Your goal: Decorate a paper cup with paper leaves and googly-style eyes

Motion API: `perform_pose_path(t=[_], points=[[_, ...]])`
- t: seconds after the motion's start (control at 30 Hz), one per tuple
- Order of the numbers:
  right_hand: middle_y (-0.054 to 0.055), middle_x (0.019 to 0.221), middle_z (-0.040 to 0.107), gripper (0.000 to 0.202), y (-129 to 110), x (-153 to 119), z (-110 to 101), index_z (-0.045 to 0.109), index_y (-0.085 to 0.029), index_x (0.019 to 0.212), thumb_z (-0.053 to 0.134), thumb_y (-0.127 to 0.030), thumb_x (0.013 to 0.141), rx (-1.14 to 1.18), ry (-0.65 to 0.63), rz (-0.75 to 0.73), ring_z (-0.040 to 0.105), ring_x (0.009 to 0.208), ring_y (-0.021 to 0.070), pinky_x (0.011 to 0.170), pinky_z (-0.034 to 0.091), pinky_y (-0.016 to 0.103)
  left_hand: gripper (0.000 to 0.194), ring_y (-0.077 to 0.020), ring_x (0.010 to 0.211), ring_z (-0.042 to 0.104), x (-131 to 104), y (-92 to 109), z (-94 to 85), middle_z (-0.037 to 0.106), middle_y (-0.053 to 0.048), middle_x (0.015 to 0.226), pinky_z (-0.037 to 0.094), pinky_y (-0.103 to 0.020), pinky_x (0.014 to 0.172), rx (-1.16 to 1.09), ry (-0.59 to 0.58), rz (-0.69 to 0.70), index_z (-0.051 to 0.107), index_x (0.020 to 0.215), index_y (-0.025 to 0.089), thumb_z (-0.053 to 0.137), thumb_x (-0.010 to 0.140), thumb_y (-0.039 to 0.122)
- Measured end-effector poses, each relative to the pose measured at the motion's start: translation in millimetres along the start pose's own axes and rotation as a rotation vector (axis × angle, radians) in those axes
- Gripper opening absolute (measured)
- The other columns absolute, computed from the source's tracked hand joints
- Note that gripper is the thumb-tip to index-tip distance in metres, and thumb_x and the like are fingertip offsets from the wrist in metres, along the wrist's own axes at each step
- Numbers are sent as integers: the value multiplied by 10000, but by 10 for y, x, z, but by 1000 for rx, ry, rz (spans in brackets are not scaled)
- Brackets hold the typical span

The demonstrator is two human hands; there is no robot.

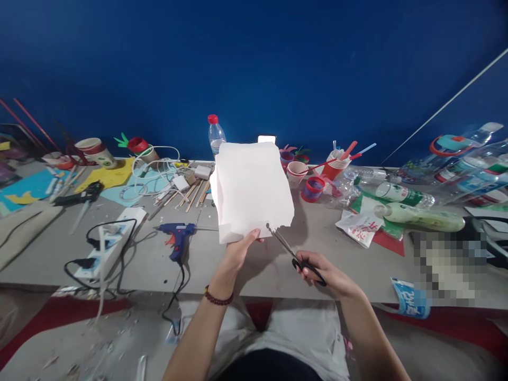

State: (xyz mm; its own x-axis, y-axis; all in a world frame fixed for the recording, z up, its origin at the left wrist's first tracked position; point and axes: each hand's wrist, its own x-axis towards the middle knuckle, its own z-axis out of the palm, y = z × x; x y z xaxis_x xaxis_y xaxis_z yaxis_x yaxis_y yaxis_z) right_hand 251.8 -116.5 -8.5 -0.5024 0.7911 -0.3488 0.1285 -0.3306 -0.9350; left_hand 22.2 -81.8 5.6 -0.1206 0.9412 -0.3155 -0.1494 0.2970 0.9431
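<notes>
My left hand (239, 250) grips the lower edge of a white sheet of paper (254, 185), thumb on the near face. The sheet is held up above the table and looks folded or layered along its left side. A ragged cut edge shows at its lower right corner. Closed around the black handles of a pair of scissors (305, 266) is my right hand (323, 272). The blade tips meet the paper's lower right edge, where there is a small dark notch. Whether the blades are apart there is hard to make out.
A blue glue gun (179, 238) and a white power strip (113, 246) with cords lie to the left. Wooden sticks (194, 191) and a capped bottle (215, 132) stand behind. Paper cups (297, 172), plastic bottles (405, 194) and a white packet (360, 227) crowd the right.
</notes>
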Motion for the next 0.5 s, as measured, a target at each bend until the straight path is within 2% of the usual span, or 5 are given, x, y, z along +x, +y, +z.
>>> perform_pose_path(t=[0.27, 0.5], points=[[-19, 658, 416, 563, -12, -32, -42, 482, -175, 747, 689, -689, 649, 22, 31, -10, 330, 564, 88, 495, 252, 228, 226, -272, 1091, 635, -93, 66, 33, 742, -92, 963, 496, -404, 1004, 29, 46, 63, 706, 729, 175, 700, 717, 401], [-32, 663, 420, 460, 69, 73, -68, 483, -176, 777, 689, -586, 732, 28, 2, 23, 349, 547, 78, 497, 270, 213, 202, -269, 1161, 609, -87, 49, 42, 739, -96, 1012, 442, -412, 1073, 53, 1, 37, 715, 811, 182, 712, 705, 354]])
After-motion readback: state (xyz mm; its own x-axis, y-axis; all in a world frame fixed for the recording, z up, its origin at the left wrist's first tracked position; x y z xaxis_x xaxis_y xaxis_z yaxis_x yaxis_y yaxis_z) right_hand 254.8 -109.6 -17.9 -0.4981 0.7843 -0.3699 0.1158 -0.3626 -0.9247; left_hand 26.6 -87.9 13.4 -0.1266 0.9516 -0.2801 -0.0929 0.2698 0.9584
